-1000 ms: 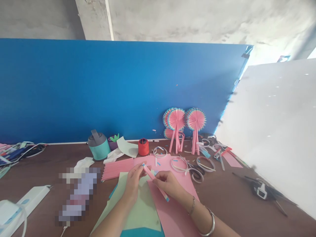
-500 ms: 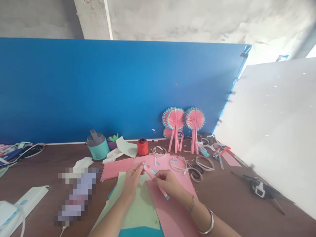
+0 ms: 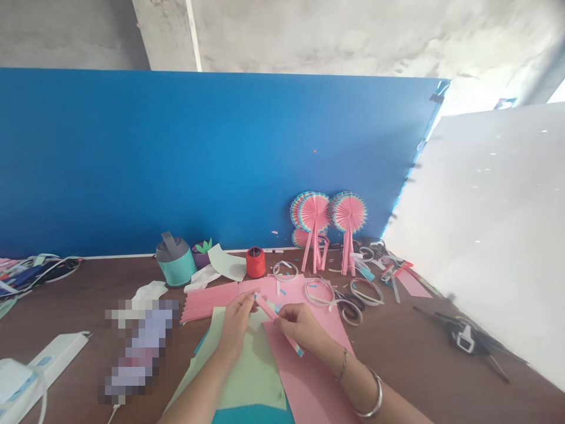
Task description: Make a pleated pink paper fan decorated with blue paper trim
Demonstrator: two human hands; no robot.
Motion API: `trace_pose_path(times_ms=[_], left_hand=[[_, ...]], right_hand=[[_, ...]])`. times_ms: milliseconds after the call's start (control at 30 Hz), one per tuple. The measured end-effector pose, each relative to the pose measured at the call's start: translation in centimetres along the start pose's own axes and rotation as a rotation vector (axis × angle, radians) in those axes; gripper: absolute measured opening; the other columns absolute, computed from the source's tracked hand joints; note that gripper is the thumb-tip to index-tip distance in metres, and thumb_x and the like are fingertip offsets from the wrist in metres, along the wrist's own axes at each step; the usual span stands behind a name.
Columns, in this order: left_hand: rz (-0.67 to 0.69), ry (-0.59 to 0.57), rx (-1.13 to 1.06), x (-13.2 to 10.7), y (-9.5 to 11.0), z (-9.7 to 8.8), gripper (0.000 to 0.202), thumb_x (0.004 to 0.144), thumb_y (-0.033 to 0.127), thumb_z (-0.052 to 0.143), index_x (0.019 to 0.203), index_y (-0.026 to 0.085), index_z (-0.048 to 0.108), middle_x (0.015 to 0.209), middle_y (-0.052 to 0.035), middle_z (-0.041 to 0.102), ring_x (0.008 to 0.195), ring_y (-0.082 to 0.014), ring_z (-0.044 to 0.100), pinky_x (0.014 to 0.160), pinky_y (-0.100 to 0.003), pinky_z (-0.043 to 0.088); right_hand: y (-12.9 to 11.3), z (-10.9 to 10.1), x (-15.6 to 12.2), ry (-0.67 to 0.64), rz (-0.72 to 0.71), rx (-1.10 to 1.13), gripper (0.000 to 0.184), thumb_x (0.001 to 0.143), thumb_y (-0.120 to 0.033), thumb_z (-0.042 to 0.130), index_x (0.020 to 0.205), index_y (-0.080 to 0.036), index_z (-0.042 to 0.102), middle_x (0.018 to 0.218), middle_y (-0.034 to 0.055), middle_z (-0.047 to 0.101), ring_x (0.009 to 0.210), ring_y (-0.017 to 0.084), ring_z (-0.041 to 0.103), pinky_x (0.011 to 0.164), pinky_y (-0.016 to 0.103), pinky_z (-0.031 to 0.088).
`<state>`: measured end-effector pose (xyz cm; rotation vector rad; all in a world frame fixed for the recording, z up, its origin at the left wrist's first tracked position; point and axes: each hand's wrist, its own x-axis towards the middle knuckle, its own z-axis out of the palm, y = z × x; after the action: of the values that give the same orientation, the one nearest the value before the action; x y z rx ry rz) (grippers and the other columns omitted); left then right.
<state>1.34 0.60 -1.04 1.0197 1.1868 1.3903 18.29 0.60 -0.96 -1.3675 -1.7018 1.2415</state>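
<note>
Between my two hands a narrow pink folded paper strip (image 3: 268, 310) with blue ends is held at a slant. The fingers of my left hand (image 3: 237, 318) pinch its upper end. Lower down, my right hand (image 3: 302, 327) grips it with thumb and forefinger, and its lower end sticks out past the fingers. Beneath the hands lie a pale green paper sheet (image 3: 247, 377), a pink paper sheet (image 3: 309, 383) and part of a blue sheet (image 3: 251, 415). Behind my left hand rests a pleated pink paper (image 3: 207, 301).
Round pink paper fans (image 3: 315, 212) lean on the blue partition (image 3: 198, 153). Rolls of white tape (image 3: 318, 292) and scissors (image 3: 353, 300) lie right of the hands. A teal pot (image 3: 176, 262) and a red container (image 3: 255, 263) stand behind. At left is a power strip (image 3: 53, 359).
Almost nothing differs. Both hands keep their places on the strip, and the view has shifted very slightly.
</note>
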Motion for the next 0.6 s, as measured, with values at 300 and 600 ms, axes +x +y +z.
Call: trace_pose_path(times_ms=[300, 600], left_hand=[[-0.035, 0.022, 0.024, 0.26, 0.02, 0.12, 0.028, 0.067, 0.036, 0.063, 0.085, 0.016, 0.067, 0.081, -0.0090, 0.075, 0.082, -0.0225, 0.065, 0.073, -0.030, 0.043], [-0.062, 0.011, -0.001, 0.24, -0.21, -0.07, 0.028, 0.067, 0.040, 0.064, 0.082, 0.016, 0.066, 0.081, -0.0087, 0.074, 0.079, -0.0220, 0.065, 0.073, -0.030, 0.043]], right_hand=[[-0.11, -0.07, -0.08, -0.005, -0.032, -0.077, 0.013, 0.071, -0.022, 0.055, 0.059, -0.016, 0.056, 0.051, -0.0027, 0.052, 0.046, 0.009, 0.045, 0.042, 0.019, 0.030], [0.00, -0.13, -0.01, -0.032, -0.051, -0.055, 0.013, 0.072, -0.021, 0.053, 0.060, -0.016, 0.054, 0.051, -0.0030, 0.051, 0.047, 0.009, 0.045, 0.043, 0.019, 0.030]])
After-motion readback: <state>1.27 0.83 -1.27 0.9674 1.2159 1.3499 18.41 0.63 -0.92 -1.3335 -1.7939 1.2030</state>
